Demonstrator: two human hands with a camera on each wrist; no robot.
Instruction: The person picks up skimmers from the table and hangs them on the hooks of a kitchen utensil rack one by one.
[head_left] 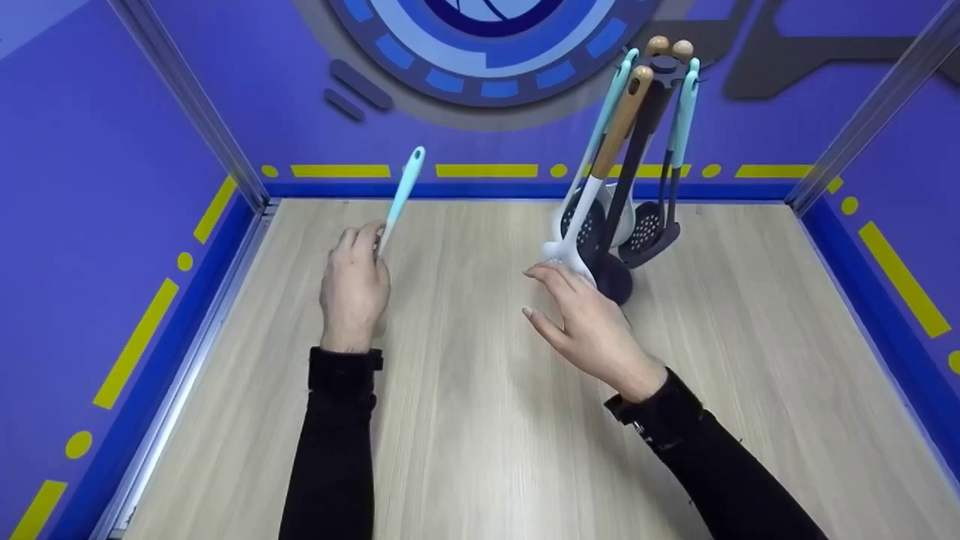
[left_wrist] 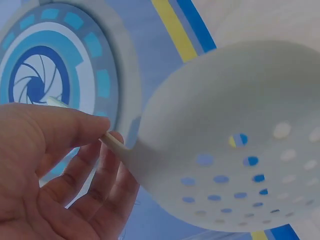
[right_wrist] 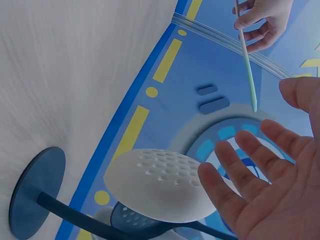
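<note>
In the head view my left hand (head_left: 355, 289) holds a skimmer with a mint handle (head_left: 406, 187) above the left of the table. The left wrist view shows thumb and fingers pinching its thin neck, beside the pale perforated bowl (left_wrist: 220, 120). Over at the right, my right hand (head_left: 589, 330) has its fingers spread and grips nothing. It is beside a wooden-handled white skimmer (head_left: 587, 214) hanging on a dark utensil stand (head_left: 616, 281). From the right wrist, that skimmer's dimpled white bowl (right_wrist: 155, 180) appears close to the fingers; contact cannot be told.
More utensils hang on the stand, among them a dark slotted turner (head_left: 645, 229) and mint-handled tools (head_left: 686, 112). The wooden table (head_left: 465, 420) is bounded by blue panels (head_left: 97, 187) at the back and both sides.
</note>
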